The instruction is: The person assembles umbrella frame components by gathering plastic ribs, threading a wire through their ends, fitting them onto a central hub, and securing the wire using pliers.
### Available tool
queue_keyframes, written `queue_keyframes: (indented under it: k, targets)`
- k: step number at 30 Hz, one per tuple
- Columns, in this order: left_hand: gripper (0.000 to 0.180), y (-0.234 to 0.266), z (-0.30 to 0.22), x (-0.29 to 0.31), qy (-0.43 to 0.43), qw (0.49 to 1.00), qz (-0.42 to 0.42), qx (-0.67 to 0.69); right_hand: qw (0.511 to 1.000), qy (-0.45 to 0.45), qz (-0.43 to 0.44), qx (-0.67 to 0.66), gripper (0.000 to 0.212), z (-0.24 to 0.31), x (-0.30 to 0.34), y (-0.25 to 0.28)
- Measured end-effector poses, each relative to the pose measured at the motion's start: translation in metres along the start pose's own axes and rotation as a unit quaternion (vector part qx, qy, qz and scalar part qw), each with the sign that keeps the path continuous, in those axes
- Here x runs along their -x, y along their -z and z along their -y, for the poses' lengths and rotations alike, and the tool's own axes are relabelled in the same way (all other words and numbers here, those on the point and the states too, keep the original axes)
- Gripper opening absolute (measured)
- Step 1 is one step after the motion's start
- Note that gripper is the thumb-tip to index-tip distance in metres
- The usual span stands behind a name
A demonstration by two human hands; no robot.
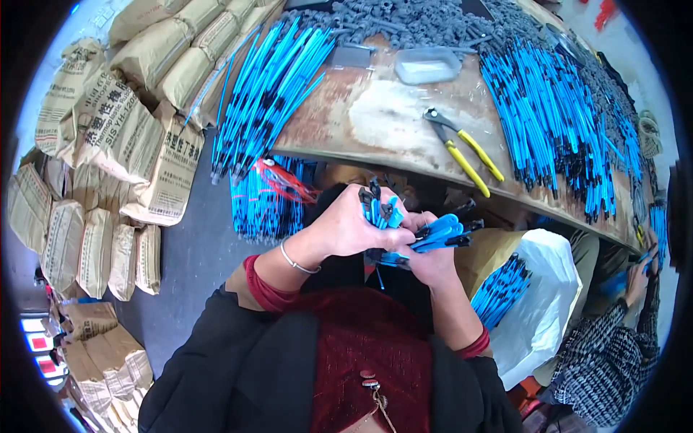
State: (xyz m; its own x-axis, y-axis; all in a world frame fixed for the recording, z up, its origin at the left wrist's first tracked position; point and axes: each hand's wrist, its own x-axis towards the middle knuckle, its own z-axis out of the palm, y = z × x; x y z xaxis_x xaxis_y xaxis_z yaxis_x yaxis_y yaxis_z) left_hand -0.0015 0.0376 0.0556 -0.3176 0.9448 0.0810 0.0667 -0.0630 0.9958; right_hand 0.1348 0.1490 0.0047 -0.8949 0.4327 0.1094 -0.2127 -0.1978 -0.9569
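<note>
My left hand, with a bracelet at its wrist, is closed around a bundle of thin blue tubes with black ends. Beside it, my right hand grips more of these blue tubes, whose black tips point right. Both hands meet in front of my chest, just off the table's near edge. My fingers hide much of the tubes, and I cannot tell whether they form one bundle or two.
On the wooden table lie yellow-handled pliers, a clear tray, grey fittings and blue tube piles. A white-lined sack holds tubes at right. Paper sacks stand left. A co-worker's hand is far right.
</note>
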Motion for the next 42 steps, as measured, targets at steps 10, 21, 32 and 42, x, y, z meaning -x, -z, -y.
queue_keyframes:
  k: [10, 21, 32, 42]
  targets:
    - [0.06, 0.108, -0.035, -0.122, 0.013, 0.995, 0.078, -0.061, 0.984, -0.023, 0.096, -0.148, 0.027, -0.032, -0.013, 0.043]
    - [0.029, 0.169, 0.021, -0.318, -0.114, 0.634, -0.092, -0.76, 0.986, -0.081, 0.11, -0.097, 0.031, -0.053, -0.013, 0.056]
    - [0.011, 0.085, -0.003, -0.108, -0.195, 0.745, -0.287, -0.57, 0.988, -0.095, 0.123, 0.009, 0.031, -0.041, -0.005, 0.043]
    - [0.019, 0.085, 0.04, -0.095, -0.122, 0.696, -0.212, -0.675, 0.994, -0.071, 0.07, 0.047, 0.033, -0.033, 0.03, 0.014]
